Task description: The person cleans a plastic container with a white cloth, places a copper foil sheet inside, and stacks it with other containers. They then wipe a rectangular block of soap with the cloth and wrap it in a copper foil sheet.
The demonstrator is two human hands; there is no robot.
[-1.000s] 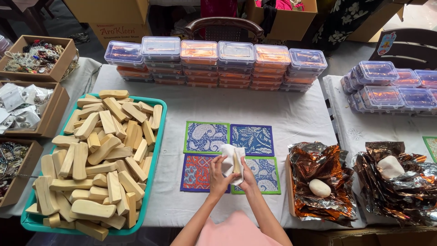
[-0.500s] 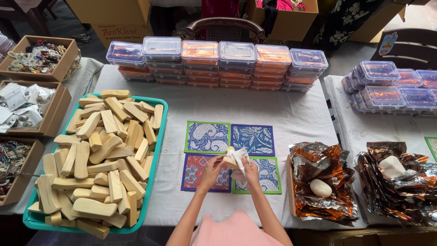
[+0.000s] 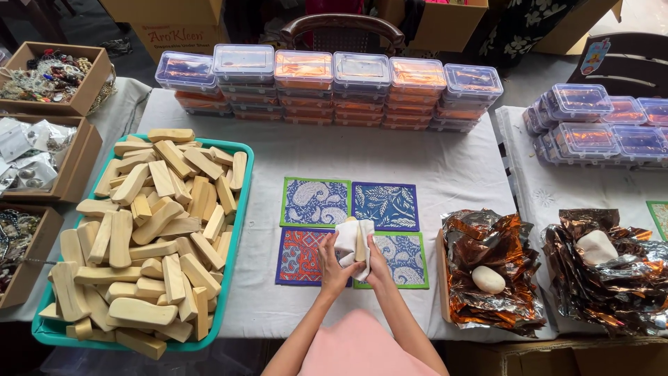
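Both hands meet over the patterned mats in the head view. My left hand grips a white cloth that is wrapped around a small pale wooden piece. My right hand holds the same wooden piece from the right side, upright between the fingers. Under the hands lie four square printed mats: two blue ones at the back, a red and blue one at front left, and a blue one with a green border at front right.
A teal tray piled with several wooden pieces fills the left. Stacked clear plastic boxes line the far edge and the right table. Crumpled copper foil holds a white lump; more foil lies further right. Cardboard boxes stand at the left.
The hands have turned the cloth-wrapped wooden piece and shifted slightly toward the mats' middle. Everything else on the table is unchanged.
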